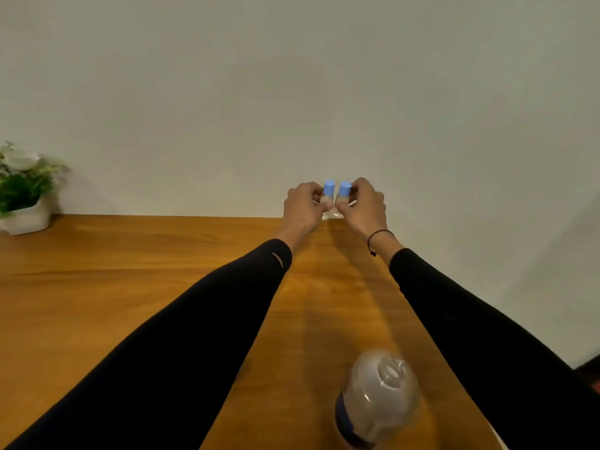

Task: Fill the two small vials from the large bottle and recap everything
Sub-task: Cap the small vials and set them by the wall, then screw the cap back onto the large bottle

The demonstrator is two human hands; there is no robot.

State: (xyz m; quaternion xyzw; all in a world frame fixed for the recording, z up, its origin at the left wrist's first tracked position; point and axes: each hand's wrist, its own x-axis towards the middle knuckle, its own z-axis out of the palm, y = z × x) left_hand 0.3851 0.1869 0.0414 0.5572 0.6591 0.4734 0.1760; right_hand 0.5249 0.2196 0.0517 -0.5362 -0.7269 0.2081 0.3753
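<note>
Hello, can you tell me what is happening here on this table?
A person reaches to the far edge of the wooden table. The left hand pinches one small vial and the right hand pinches the other vial; both carry blue caps. The large bottle stands near the person, apparently uncapped. A potted plant sits far left.

The desk [130, 287] lies bare across its wide span at nine o'clock, giving open passage there. The large bottle [376, 401] stands uncapped at six o'clock, near the front edge, between the two sleeves. A potted plant [22, 190] blocks the far corner at ten o'clock. The wall [292, 92] closes off twelve o'clock, just behind both vials [328, 199].
</note>
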